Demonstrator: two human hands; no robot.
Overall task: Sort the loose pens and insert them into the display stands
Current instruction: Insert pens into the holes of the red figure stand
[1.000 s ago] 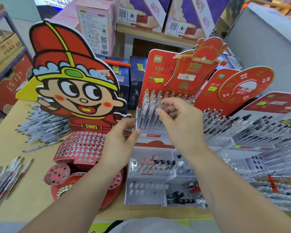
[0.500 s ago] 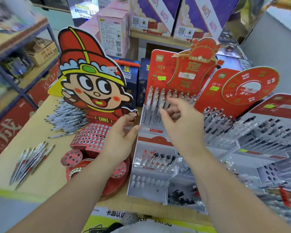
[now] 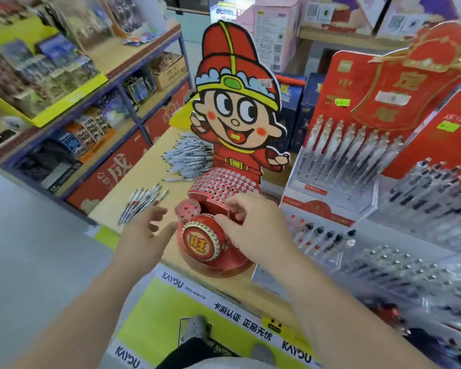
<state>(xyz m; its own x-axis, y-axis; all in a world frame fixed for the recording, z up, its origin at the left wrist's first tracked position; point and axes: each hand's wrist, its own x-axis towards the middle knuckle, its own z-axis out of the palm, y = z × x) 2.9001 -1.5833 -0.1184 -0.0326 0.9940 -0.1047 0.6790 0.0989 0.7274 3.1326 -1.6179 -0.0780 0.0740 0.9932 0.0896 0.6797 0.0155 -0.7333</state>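
A red cardboard cartoon-boy display stand (image 3: 237, 107) shows a red hat with yellow bands and a green oval, and its red tiers are dotted with pale holes. Loose silver-grey pens (image 3: 144, 201) with red accents contrast with the tan wooden tabletop (image 3: 147, 169).

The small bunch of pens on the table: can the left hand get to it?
Probably yes. The left hand is open and holds nothing, and the small bunch of pens lies on the wooden table just beyond its fingers, with nothing between them.
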